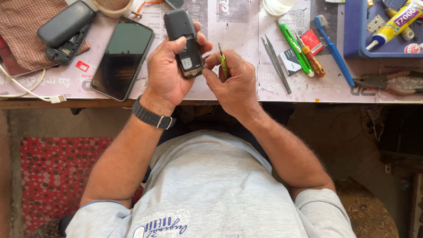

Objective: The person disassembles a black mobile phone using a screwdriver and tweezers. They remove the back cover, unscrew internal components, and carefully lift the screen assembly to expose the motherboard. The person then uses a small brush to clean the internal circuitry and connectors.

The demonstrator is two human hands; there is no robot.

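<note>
Black plastic, light and rigid, the opened phone [184, 44] is gripped by its sides in the closed left hand [169, 72] above the table edge, while a thin screwdriver [224, 66] is pinched in the right hand [235, 86], away from its fragile exposed innards.

We lose the glue tube [395, 23] and blue tray [352, 31] at the top-right edge; the pliers [387, 82] run off the right edge.

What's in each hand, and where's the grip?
Left hand wraps the middle of a small dark phone with its back cover off. Right hand pinches a thin green-handled screwdriver low on its handle.
</note>
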